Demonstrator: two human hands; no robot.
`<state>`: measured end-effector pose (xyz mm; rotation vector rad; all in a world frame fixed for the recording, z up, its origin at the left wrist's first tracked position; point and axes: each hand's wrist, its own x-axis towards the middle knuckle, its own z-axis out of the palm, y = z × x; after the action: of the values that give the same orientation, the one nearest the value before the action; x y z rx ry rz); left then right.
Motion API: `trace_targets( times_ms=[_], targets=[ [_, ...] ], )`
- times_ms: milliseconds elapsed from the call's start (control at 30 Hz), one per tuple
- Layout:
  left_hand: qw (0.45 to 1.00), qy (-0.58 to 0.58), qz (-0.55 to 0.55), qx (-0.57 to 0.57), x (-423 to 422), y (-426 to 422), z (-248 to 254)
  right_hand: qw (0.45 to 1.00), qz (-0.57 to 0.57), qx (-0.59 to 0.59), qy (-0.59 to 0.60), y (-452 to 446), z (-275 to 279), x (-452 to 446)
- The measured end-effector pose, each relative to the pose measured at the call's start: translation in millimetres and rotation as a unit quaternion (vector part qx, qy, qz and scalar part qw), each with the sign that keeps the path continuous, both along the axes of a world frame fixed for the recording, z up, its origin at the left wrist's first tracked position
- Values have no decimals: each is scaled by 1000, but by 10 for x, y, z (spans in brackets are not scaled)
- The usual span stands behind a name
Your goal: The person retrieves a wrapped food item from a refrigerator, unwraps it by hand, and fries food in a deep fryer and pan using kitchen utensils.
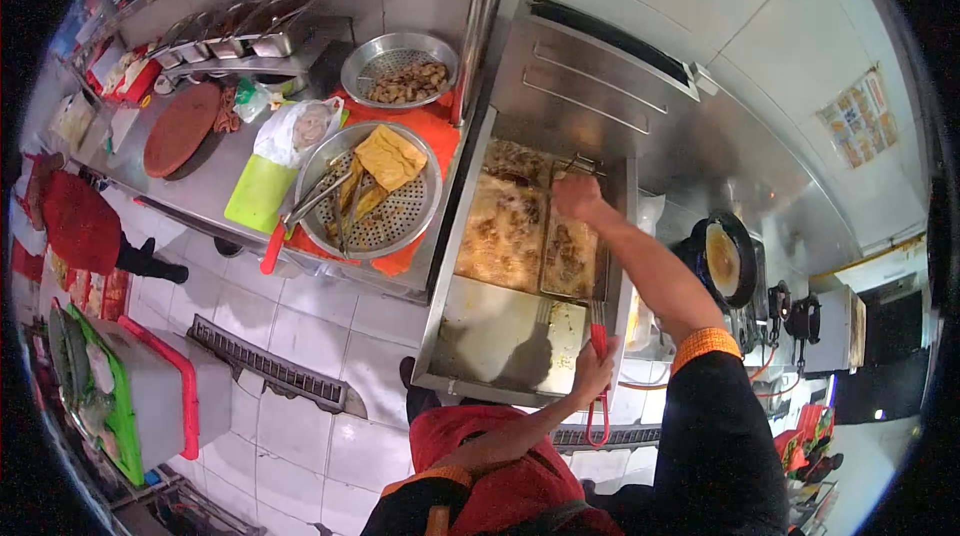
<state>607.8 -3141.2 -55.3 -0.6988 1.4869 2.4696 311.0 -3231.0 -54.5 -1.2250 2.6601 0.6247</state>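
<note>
My right hand is closed at the back end of a narrow wire fry basket, around its handle. The basket sits in bubbling oil in a steel fryer, with browned pieces in it. More browned food floats in the oil beside the basket. Near the fryer's front right corner, my left hand is wrapped round red-handled tongs, whose metal ends point toward the basket.
Left of the fryer, a perforated bowl holds golden fried pieces and tongs; another colander holds brown pieces. A dark pan stands on the stove at right. A person in red stands at far left. Crates stand lower left.
</note>
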Motion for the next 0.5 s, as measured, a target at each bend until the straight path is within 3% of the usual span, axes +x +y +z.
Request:
trace_targets(
  times_ms=[67, 133, 200, 267, 333, 367, 400, 467, 500],
  targets=[
    [1000, 2, -8, 10, -76, 7, -90, 995, 62, -67, -27, -55, 233, -122],
    [1000, 2, -14, 18, -120, 23, -169, 991, -25, 90, -94, -163, 523, -171],
    [998, 31, -2, 53, -144, 43, -204, 991, 9, 113, -67, -173, 549, -205],
    [999, 49, -13, 15, -148, -46, -208, 989, 39, 136, -40, -119, 508, -357],
    [992, 51, -79, 87, -102, -154, -256, 975, 87, 128, -162, -34, 362, -560],
    [992, 45, -72, 88, -1, -209, -321, 973, 93, 130, -168, 32, 295, -570],
    [986, 118, -88, -76, 102, -270, -485, 971, 109, 128, -169, 45, 297, -558],
    [878, 244, -119, -395, 329, -485, -748, 969, 132, 122, -169, -43, 298, -560],
    [918, 181, -95, -340, 452, -739, -382, 962, 148, 96, -208, -60, 308, -577]
  ],
)
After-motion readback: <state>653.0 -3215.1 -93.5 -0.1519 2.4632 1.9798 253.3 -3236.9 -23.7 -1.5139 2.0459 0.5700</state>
